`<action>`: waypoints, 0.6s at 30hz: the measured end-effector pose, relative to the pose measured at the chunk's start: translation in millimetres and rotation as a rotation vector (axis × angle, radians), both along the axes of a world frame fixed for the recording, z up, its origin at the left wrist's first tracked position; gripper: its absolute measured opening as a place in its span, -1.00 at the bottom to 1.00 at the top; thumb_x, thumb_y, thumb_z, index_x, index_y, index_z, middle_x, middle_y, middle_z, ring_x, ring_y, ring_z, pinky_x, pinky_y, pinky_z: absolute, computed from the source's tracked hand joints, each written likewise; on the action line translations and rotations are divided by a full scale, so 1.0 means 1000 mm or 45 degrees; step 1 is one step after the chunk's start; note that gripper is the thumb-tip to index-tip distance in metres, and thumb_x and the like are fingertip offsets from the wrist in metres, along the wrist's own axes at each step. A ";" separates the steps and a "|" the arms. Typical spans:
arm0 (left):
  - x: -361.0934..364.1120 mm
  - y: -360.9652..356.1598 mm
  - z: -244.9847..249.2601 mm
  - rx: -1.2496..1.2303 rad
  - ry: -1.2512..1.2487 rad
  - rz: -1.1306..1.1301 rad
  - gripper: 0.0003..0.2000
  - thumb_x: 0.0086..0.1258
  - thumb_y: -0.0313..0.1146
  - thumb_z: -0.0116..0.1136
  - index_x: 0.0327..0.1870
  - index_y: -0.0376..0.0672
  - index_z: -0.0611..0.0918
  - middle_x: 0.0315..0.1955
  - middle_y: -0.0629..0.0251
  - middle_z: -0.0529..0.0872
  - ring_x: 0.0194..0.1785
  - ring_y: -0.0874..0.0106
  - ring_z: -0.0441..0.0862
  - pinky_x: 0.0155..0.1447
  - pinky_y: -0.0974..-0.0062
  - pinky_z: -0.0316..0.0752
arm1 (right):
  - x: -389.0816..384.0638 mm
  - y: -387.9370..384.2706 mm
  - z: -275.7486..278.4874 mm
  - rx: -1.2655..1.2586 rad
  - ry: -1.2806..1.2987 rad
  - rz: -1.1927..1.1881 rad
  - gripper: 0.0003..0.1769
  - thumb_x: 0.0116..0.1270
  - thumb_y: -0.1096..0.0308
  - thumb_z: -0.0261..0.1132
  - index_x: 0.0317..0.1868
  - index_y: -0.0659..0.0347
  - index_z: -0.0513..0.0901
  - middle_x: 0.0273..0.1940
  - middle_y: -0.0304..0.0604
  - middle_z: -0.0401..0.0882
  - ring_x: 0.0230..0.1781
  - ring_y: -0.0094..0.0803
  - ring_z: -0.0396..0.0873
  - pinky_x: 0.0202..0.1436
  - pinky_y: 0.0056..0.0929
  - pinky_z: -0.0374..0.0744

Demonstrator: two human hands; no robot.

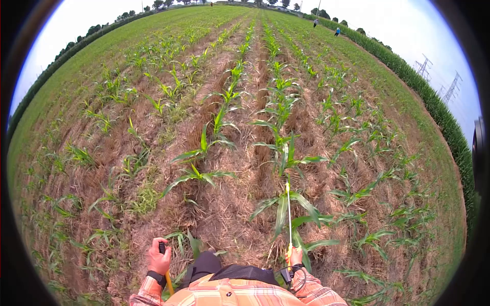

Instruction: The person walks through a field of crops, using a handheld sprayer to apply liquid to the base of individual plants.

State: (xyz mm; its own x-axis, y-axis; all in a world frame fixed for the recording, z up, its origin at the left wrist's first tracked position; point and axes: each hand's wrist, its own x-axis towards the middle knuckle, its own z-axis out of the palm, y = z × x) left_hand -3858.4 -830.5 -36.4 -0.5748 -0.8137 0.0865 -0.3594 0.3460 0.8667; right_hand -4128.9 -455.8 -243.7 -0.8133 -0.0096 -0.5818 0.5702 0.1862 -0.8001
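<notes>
My left hand [159,259] is closed around the black grip of an orange-yellow lever [168,283] at my left hip. At my right side, my right hand [294,256] grips the yellow handle of a spray wand [290,217]. Its thin pale rod points forward and ends in a yellow nozzle [287,186]. The nozzle is over a row of young corn, close to a corn plant [282,210] with long green leaves. A dark hose [304,278] loops near my right wrist.
Rows of corn seedlings [219,120] run away from me through dry straw and bare soil. Tall green crop [439,120] borders the field on the right. Two distant people [337,31] are at the upper right, and pylons [452,87] stand beyond.
</notes>
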 end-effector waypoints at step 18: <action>-0.059 -0.139 -0.015 0.079 0.149 0.121 -0.82 -0.02 -0.55 0.08 -0.37 -0.14 0.41 -0.78 0.45 0.28 -0.70 0.62 0.23 -0.62 0.60 0.16 | -0.045 -0.209 0.031 0.093 -0.081 0.668 -0.80 0.26 0.30 -0.02 -0.26 0.24 0.21 -0.46 -0.08 0.42 -0.67 -0.40 0.47 -0.76 -0.51 0.41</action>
State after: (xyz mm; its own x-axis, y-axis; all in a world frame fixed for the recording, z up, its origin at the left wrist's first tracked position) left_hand -3917.6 -969.5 -51.6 -0.4838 -0.8699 0.0965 -0.2833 0.2599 0.9231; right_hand -4173.7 -665.2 -212.8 -0.6729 -0.3631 -0.6444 0.4326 0.5135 -0.7411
